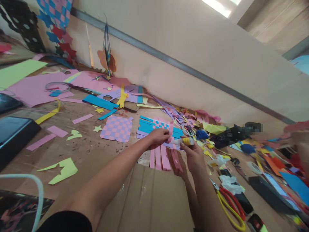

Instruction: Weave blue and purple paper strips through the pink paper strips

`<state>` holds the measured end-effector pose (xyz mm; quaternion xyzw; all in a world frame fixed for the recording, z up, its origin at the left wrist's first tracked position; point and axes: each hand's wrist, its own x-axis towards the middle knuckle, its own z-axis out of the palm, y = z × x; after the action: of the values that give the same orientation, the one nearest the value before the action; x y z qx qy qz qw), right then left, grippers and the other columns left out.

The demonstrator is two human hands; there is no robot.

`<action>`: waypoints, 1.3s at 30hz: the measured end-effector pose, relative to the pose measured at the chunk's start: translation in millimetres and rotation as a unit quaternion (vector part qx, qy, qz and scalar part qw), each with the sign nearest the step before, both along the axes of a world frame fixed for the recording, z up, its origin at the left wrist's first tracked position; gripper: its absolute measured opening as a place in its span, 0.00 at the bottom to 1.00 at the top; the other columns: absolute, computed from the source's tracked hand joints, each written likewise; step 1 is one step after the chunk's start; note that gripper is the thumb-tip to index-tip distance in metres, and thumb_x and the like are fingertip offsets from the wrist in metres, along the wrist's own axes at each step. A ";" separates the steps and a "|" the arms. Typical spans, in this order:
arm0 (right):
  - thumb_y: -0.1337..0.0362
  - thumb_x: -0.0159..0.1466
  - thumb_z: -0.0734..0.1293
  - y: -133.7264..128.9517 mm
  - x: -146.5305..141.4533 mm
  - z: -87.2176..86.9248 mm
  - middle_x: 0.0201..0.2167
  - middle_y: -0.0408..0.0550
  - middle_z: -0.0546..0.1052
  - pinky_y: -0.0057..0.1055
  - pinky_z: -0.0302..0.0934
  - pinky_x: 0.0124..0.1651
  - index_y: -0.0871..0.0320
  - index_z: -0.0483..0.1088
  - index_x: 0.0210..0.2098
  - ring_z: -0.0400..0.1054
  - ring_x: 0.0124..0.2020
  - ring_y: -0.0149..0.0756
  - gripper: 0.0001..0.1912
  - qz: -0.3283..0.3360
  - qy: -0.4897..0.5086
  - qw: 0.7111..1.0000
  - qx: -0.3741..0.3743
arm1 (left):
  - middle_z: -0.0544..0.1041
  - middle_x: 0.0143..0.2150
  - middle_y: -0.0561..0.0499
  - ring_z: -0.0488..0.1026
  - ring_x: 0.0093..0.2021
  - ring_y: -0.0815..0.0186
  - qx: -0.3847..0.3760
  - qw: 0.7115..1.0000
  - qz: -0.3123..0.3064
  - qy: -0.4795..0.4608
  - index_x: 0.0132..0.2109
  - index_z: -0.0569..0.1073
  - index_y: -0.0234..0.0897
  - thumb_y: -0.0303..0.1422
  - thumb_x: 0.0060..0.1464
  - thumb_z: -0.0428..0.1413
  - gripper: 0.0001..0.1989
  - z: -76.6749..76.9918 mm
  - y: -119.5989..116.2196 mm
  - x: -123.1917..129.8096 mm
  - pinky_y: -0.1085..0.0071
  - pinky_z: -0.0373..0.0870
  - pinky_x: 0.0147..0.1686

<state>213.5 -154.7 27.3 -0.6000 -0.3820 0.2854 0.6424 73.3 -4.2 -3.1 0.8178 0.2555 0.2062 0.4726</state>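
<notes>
Cream walls [193, 61] rise behind our scarred wooden worktop [82, 154], strewn with matte paper offcuts [41, 93]. On it lies our woven paper mat [156, 129], blue, pink and lilac strips interlaced in a checker, its loose pink ends [158, 159] trailing toward us. Our left hand [158, 135] pinches a pink strip [171, 130] against the weave, fingers clenched; our right hand [194, 156] grasps a yellow-banded glue tube [186, 141]. Pressing the strip flat keeps the squares true.
</notes>
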 end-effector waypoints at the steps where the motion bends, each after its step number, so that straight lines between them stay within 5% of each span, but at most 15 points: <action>1: 0.52 0.47 0.84 0.0 0.9 -0.3 0.34 0.44 0.80 0.37 0.67 0.41 0.54 0.80 0.37 0.71 0.36 0.39 0.23 -0.005 -0.016 1.000 -0.002 | 0.80 0.37 0.49 0.74 0.37 0.63 -0.003 1.000 -0.002 -0.005 0.34 0.76 0.37 0.32 0.59 0.51 0.09 -0.2 -0.6 -0.4 0.69 0.67 0.36; 8: 0.49 0.50 0.82 5.2 -4.6 -2.9 0.31 0.42 0.78 0.37 0.64 0.41 0.56 0.78 0.35 0.69 0.34 0.39 0.22 -0.023 -0.101 0.995 0.001 | 0.80 0.37 0.50 0.74 0.37 0.63 -0.016 1.000 -0.019 -0.015 0.34 0.76 0.38 0.32 0.58 0.51 0.10 0.4 -0.6 -1.6 0.70 0.68 0.37; 39: 0.47 0.56 0.78 6.8 -6.7 -19.9 0.28 0.41 0.77 0.33 0.61 0.37 0.58 0.76 0.34 0.68 0.32 0.38 0.21 -0.084 -0.180 0.980 -0.022 | 0.81 0.39 0.50 0.76 0.40 0.62 0.002 1.000 -0.011 -0.012 0.34 0.76 0.37 0.32 0.58 0.52 0.08 0.3 -0.1 -0.5 0.70 0.67 0.38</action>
<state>206.8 -147.9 7.4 -0.6857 -0.4335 0.1261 0.5709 72.8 -4.3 -2.9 0.8189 0.2407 0.2111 0.4763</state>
